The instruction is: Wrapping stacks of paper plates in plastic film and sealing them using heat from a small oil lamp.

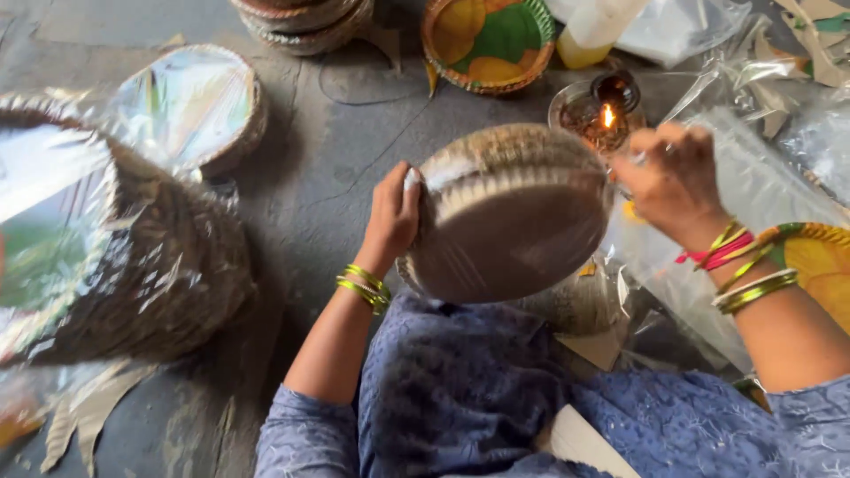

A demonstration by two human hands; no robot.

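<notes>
Head view: a stack of paper plates [509,217] wrapped in clear plastic film sits at the centre of the frame, tilted on edge with its brown underside facing the camera, above the person's lap. The left hand [394,212] is pressed flat against the stack's left rim, fingers curled over the fluted edge. The right hand [675,177] is at the stack's upper right, fingers pinched together, seemingly on the loose film there; what exactly they hold is too blurred to tell. Just beyond it, a small oil lamp [606,113] burns in a shallow metal dish. A green and yellow printed plate [489,40] lies at the top centre, 1 tall wrapped bundle of plates [106,248] fills the left side, and clear plastic bags [753,186] spread at right. The stack looks light but stiff only as a block: the film is slick, so it likely handles best gripped by opposite rims. The thin film would probably melt fast near the flame.
</notes>
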